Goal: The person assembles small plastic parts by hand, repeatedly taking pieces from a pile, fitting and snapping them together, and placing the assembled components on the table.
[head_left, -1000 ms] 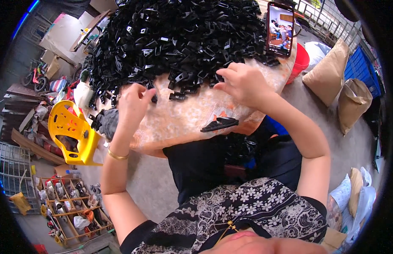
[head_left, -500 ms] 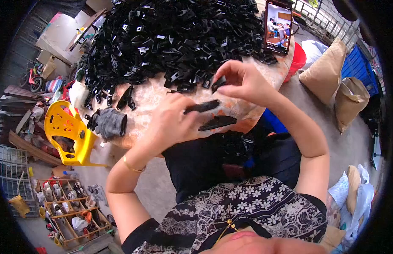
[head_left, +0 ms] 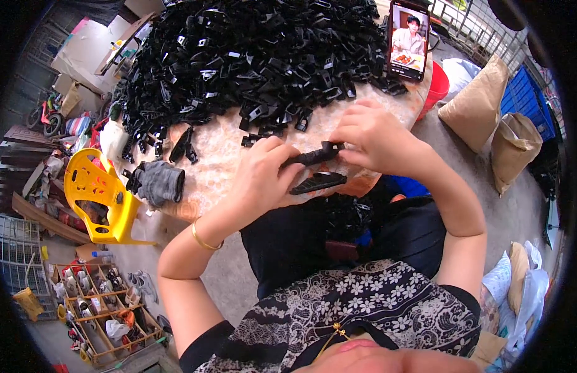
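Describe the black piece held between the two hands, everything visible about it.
The long black piece looks like moulded plastic, slim and bar-shaped, lying roughly level above the table edge. The left hand grips its left end, the right hand pinches its right end. A similar ribbed black piece lies just below it.

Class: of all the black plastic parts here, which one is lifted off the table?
The long black part held between left hand and right hand; the others lie on the table.
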`<state>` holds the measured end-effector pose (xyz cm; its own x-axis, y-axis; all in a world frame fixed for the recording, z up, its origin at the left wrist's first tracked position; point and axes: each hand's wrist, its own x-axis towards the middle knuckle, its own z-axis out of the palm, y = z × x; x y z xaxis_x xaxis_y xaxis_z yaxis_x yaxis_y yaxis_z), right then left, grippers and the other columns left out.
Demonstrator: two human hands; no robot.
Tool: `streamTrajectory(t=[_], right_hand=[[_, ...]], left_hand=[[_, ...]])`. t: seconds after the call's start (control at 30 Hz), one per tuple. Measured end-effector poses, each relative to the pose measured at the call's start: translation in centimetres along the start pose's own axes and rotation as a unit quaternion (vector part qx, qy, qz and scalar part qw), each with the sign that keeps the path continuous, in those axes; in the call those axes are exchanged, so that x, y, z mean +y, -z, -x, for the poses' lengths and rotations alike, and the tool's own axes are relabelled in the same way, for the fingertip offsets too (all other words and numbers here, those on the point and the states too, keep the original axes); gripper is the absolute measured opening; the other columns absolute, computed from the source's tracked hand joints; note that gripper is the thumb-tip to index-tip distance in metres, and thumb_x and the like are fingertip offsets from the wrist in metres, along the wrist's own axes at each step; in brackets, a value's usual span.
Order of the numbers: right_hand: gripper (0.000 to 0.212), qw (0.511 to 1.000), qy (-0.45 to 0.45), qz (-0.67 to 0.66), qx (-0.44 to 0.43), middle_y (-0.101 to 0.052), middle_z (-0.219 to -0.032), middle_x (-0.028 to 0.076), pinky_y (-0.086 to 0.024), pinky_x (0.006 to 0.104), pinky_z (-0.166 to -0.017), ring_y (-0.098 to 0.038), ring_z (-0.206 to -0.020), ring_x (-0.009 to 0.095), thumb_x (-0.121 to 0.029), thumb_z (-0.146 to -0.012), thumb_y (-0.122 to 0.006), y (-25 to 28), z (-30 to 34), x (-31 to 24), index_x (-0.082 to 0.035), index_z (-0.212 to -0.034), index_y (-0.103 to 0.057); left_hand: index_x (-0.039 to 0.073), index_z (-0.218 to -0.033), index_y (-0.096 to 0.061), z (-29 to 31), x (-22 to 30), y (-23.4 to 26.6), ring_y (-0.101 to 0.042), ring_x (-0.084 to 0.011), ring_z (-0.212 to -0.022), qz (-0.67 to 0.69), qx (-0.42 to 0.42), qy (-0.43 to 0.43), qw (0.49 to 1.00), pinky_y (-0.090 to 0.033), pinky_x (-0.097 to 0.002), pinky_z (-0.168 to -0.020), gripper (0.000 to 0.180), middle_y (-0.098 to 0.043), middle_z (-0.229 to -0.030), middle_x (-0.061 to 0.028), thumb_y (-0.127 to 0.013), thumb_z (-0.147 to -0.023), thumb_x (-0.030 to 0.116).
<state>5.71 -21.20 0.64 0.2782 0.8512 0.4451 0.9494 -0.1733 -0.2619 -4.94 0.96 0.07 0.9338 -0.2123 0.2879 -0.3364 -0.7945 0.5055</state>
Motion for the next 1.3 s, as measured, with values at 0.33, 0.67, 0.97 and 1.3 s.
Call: streamTrajectory(t=[0.33, 0.67, 0.97, 1.3], right_hand=[[0.024, 0.998, 0.028, 0.048, -0.033, -0.06, -0.082, 0.006, -0.043, 0.0392, -0.084, -0.056, -0.086, 0.026, -0.015, -0.065, -0.071, 0.1, -0.3, -0.2, -0.007, -0.087, -0.064], [0.022, 0.991, -0.039, -0.129, -0.025, -0.06, -0.082, 0.009, -0.047, 0.0382, -0.076, -0.058, -0.082, 0.03, -0.015, -0.07, -0.072, -1.8, -0.2, -0.1, -0.005, -0.088, -0.066], [0.019, 0.981, -0.087, 0.141, 0.099, -0.059, -0.097, 0.01, -0.048, 0.035, -0.08, -0.056, -0.093, 0.026, -0.013, -0.076, -0.063, -2.2, -0.2, 4.4, -0.004, -0.093, -0.065], [0.019, 0.987, -0.049, 0.103, 0.116, -0.059, -0.091, 0.008, -0.049, 0.035, -0.077, -0.055, -0.089, 0.025, -0.012, -0.078, -0.062, -3.1, -0.9, 3.2, -0.005, -0.095, -0.065]], left_hand=[[-0.001, -0.083, -0.065, -0.6, 0.2, 0.2, -0.056, -0.0252, -0.066, -0.006, -0.007, -0.036, 0.999, -0.047, -0.0337, -0.061, 0.014, -0.056, -0.075, -0.011, -0.069, -0.073, 0.008], [0.002, -0.086, -0.065, 0.0, 0.0, -0.1, -0.056, -0.0305, -0.079, 0.041, -0.016, -0.028, 0.999, -0.047, -0.0375, -0.07, 0.017, -0.057, -0.079, -0.0124, -0.069, -0.07, 0.005], [0.003, -0.118, -0.053, -1.6, -9.5, 7.1, -0.051, -0.0336, -0.106, -0.366, 0.11, 0.105, 0.918, -0.043, -0.0412, -0.091, 0.047, -0.055, -0.115, -0.0169, -0.067, -0.073, 0.004], [0.005, -0.118, -0.049, -0.5, -8.7, 6.1, -0.058, -0.0311, -0.09, -0.228, 0.101, 0.125, 0.96, -0.046, -0.0402, -0.083, 0.048, -0.062, -0.095, -0.0142, -0.068, -0.074, 0.006]])
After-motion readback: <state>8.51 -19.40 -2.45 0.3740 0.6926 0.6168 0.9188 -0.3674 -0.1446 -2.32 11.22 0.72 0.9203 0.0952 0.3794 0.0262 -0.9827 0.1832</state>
